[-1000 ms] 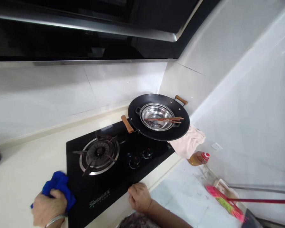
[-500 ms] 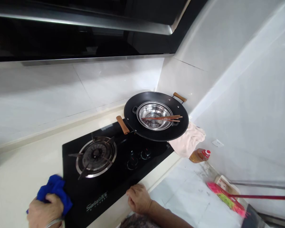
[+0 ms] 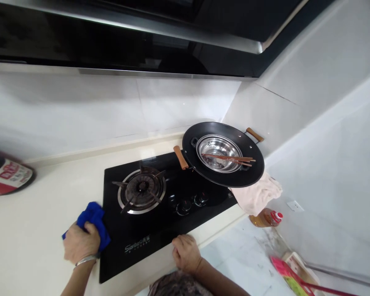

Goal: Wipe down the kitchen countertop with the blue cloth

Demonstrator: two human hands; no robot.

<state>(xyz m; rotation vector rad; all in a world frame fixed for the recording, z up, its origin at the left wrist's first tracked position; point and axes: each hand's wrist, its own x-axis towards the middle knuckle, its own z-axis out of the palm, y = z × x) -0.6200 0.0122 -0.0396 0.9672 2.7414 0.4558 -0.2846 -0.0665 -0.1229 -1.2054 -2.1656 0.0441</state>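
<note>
Wok (image 3: 223, 172) holds steel bowl (image 3: 218, 147) with chopsticks (image 3: 231, 158) across it. My left hand (image 3: 80, 243) clamps blue cloth (image 3: 94, 220) — shifted along hob (image 3: 160, 222) edge; right hand (image 3: 186, 253) flat on counter (image 3: 33, 230) — unmoved.

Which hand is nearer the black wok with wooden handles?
Right. The right hand rests on the counter edge below the black wok with wooden handles; the left hand is farther left.

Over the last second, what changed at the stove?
Mostly the camera swung left, bringing a red-labelled container into view. Left hand keeps the blue cloth pressed at the cooktop's left edge; right hand stays on the counter front. Wok unmoved.
</note>
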